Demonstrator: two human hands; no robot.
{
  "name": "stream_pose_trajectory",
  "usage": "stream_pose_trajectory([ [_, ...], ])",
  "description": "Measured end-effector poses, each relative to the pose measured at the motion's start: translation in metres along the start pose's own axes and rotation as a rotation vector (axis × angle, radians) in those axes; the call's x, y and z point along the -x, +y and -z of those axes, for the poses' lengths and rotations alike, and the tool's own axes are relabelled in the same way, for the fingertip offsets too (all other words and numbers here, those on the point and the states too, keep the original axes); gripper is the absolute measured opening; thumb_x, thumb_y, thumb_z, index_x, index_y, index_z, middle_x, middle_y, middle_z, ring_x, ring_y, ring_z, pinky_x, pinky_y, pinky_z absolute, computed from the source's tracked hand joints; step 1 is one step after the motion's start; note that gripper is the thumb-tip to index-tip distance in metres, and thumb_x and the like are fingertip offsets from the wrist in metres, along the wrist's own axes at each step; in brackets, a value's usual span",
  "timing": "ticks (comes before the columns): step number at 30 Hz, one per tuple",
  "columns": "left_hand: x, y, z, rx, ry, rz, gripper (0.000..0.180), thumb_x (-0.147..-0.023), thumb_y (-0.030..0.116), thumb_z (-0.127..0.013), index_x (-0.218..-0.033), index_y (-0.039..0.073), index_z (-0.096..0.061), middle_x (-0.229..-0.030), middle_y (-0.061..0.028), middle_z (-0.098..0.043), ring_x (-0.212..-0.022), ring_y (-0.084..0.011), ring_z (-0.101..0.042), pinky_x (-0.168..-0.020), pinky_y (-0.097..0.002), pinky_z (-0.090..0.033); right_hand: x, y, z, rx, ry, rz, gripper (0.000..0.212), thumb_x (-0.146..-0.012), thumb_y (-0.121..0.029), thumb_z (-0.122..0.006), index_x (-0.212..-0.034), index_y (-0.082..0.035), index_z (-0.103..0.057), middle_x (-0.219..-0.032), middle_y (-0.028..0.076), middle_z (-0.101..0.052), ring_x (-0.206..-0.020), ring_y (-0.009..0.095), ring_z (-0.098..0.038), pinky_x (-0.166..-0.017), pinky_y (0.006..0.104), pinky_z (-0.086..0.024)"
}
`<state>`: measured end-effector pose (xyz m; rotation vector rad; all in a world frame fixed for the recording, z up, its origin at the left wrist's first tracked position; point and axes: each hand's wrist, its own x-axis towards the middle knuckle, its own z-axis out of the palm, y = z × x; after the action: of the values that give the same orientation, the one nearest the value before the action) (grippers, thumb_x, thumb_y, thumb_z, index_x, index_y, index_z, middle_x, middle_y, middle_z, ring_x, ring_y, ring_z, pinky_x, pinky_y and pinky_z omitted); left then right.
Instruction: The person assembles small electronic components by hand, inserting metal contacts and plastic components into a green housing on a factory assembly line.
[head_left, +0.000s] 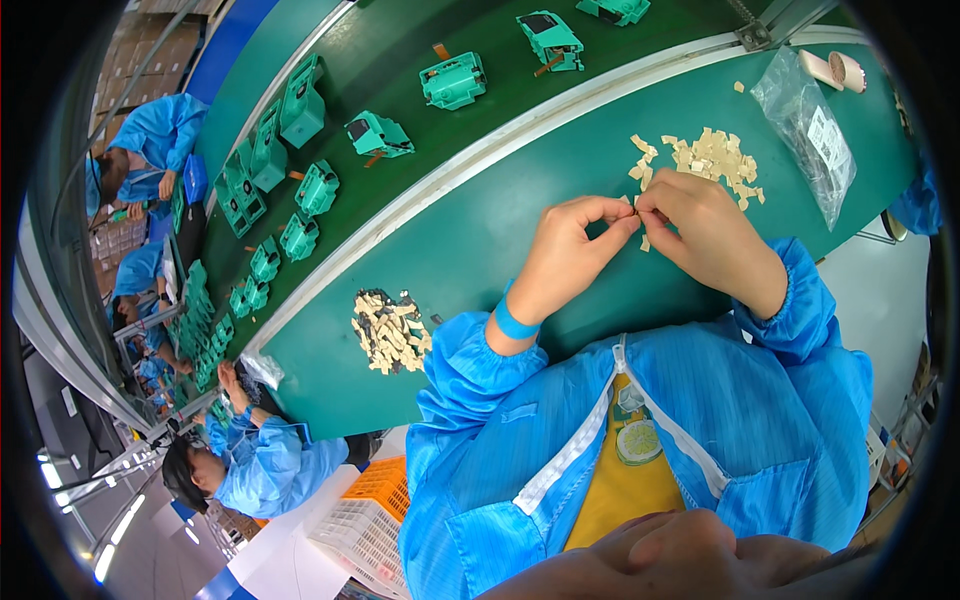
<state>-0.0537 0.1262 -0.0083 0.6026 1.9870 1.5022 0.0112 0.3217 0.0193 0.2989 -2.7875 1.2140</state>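
My left hand (577, 240) and my right hand (703, 232) meet over the green table, fingertips pinched together. Between them is something small and dark, mostly hidden by the fingers, too small to name. A blue band circles my left wrist. Just beyond my right hand lies a loose pile of small flat cream pieces (715, 158), with a few strays beside my fingers. Farther left on the table, a second heap (388, 332) mixes cream pieces with dark ones.
Past a pale metal rail (460, 160), a green conveyor carries several green plastic housings (453, 80) with orange-brown strips. A clear plastic bag (808, 135) lies at the right, near a cream cylindrical object (846, 72). Co-workers in blue sit at the left. Orange (380, 486) and white crates stand below the table.
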Motion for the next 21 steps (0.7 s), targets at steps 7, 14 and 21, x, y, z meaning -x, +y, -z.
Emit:
stream_pose_trajectory([
  [7,0.004,0.005,0.004,-0.024,-0.032,0.012,0.018,-0.093,0.013,-0.073,-0.104,-0.001,-0.076,-0.094,-0.0061,-0.078,-0.085,-0.0109,-0.068,-0.077,-0.0271,-0.054,-0.005,0.003,0.006,-0.030,-0.122,0.035,0.004,-0.082,-0.002,-0.064,-0.085,0.000,-0.062,-0.083,0.014,-0.061,-0.072,0.035,-0.061,-0.064,0.0428,-0.050],
  [14,0.004,-0.003,0.006,-0.118,0.110,-0.132,0.014,-0.090,0.010,-0.075,-0.100,0.000,-0.075,-0.089,-0.0068,-0.076,-0.082,-0.0153,-0.069,-0.077,-0.0301,-0.053,-0.010,0.050,0.011,0.100,0.257,-0.164,0.004,-0.083,-0.001,-0.064,-0.085,0.000,-0.061,-0.080,0.015,-0.060,-0.069,0.034,-0.061,-0.061,0.0422,-0.049],
  [21,0.005,-0.011,0.012,-0.761,0.396,-0.554,0.012,-0.084,0.005,-0.077,-0.093,0.009,-0.071,-0.081,-0.0036,-0.071,-0.074,-0.0215,-0.065,-0.074,-0.0372,-0.043,-0.005,0.073,0.005,0.134,0.259,-0.233,0.011,-0.086,-0.010,-0.068,-0.084,0.001,-0.065,-0.084,0.016,-0.064,-0.078,0.035,-0.063,-0.069,0.0423,-0.049],
])
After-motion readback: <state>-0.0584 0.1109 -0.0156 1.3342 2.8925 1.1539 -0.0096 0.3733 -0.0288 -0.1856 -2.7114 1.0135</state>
